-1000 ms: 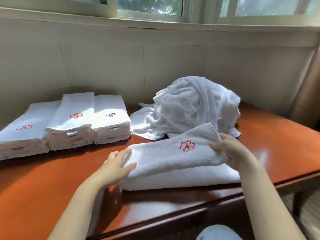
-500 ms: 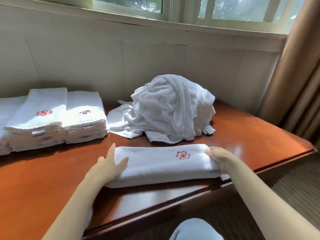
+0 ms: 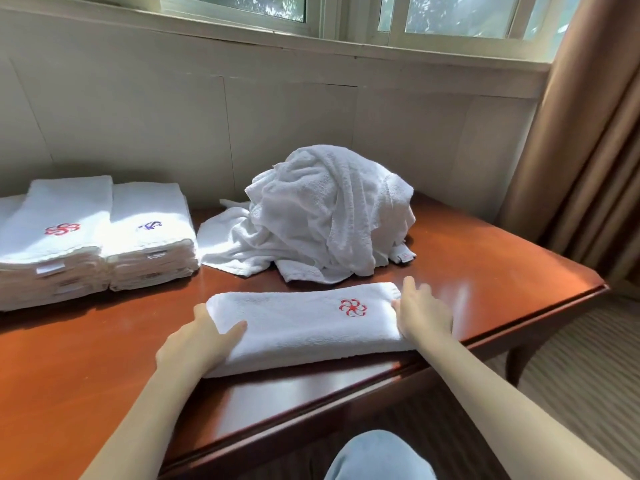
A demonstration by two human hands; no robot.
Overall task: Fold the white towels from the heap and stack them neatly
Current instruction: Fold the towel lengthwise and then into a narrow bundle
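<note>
Head view: the left hand (image 3: 199,339) cups the left end of the folded towel (image 3: 301,327) — thumb laid flat on top, the other fingers running fairly straight along the end edge. It is not clenched, though I cannot tell whether any fingertip reaches under the cloth. The right hand (image 3: 424,315) lies on the towel's right end with its fingers straight and slightly spread, palm down, pressing rather than gripping.

The towel is a long white band lying crosswise near the front edge of the table (image 3: 491,271), with a red emblem (image 3: 352,307) facing up towards its right end. Just behind it sits the heap (image 3: 329,216) of crumpled white towels, close to the wall.

To the left of the heap stand two stacks of folded towels side by side and touching — the nearer stack (image 3: 149,237) topped by a blue emblem, the farther-left stack (image 3: 62,244) by a red one. A brown curtain (image 3: 588,150) hangs at the right beside the window (image 3: 346,15). A knee (image 3: 377,455) in light blue cloth shows at the bottom edge.
</note>
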